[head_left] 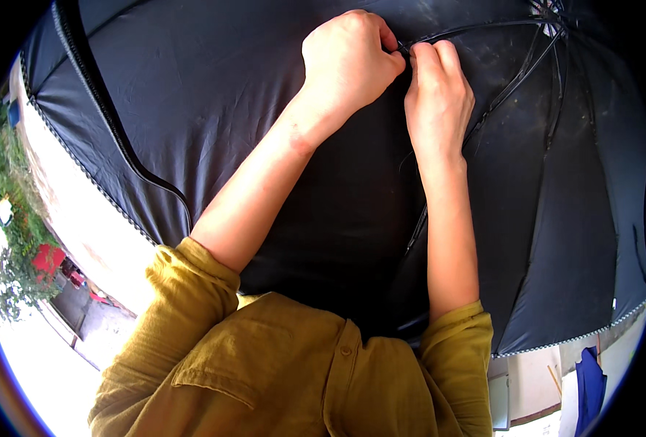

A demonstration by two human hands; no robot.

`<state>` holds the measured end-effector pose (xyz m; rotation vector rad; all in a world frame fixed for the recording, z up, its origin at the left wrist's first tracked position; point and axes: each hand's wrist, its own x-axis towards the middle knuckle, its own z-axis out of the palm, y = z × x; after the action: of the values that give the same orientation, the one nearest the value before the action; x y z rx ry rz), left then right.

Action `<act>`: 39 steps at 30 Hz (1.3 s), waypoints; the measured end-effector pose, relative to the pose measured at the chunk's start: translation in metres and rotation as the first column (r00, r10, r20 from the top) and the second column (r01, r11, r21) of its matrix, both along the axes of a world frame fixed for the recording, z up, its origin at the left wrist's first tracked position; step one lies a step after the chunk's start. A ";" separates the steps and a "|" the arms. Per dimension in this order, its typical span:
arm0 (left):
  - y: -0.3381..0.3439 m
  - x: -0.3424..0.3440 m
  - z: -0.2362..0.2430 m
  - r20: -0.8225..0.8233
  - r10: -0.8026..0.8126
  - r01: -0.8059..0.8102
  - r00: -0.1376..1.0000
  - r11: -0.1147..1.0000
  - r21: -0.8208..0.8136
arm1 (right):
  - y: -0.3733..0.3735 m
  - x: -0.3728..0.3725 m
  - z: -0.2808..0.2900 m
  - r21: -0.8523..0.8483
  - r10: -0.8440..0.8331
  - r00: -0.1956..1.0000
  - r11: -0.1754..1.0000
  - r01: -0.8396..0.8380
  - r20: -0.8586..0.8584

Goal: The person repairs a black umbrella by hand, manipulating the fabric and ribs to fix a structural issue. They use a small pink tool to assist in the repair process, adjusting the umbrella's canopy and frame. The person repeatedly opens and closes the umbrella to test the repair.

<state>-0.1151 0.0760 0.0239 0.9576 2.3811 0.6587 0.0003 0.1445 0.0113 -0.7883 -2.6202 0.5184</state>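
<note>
Both hands are raised to the inside of a black umbrella (213,109), which fills most of the view above the person. The left hand (348,62) and the right hand (439,95) meet at one thin metal rib (483,30). The fingers of each hand are closed and pinch the near end of this rib, and the two hands touch each other there. The rib runs long from the fingers toward the upper right, to the hub (552,18) where all ribs join. The right hand is nearer to the hub. The mustard shirt (264,364) shows below.
</note>
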 end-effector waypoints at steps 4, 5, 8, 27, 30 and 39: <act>-0.003 -0.005 0.008 0.052 -0.029 0.028 0.998 0.999 0.024 | -0.003 -0.001 0.002 0.009 -0.032 0.999 0.999 0.032 0.001; -0.004 -0.008 0.011 0.091 -0.041 0.038 0.995 0.999 0.031 | -0.004 -0.003 0.003 0.018 -0.035 0.999 0.999 0.034 0.023; -0.003 -0.012 0.012 0.103 -0.030 0.000 0.994 0.960 0.281 | -0.002 -0.001 0.001 0.019 -0.055 0.995 0.998 0.053 0.084; 0.007 -0.039 -0.005 -0.118 -0.509 0.512 0.853 0.770 0.381 | 0.004 0.004 0.007 -0.034 -0.098 0.984 0.994 0.104 0.150; 0.008 -0.041 -0.002 -0.145 -0.517 0.530 0.843 0.754 0.388 | 0.003 -0.002 0.005 0.028 -0.112 0.983 0.994 0.109 0.148; 0.009 -0.044 -0.006 -0.127 -0.549 0.553 0.826 0.748 0.367 | 0.006 0.006 0.007 -0.045 -0.079 0.993 0.996 0.083 0.093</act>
<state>-0.1594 0.0851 0.0176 1.7499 1.8350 0.8946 0.0059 0.1507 0.0180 -0.9509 -2.6540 0.5372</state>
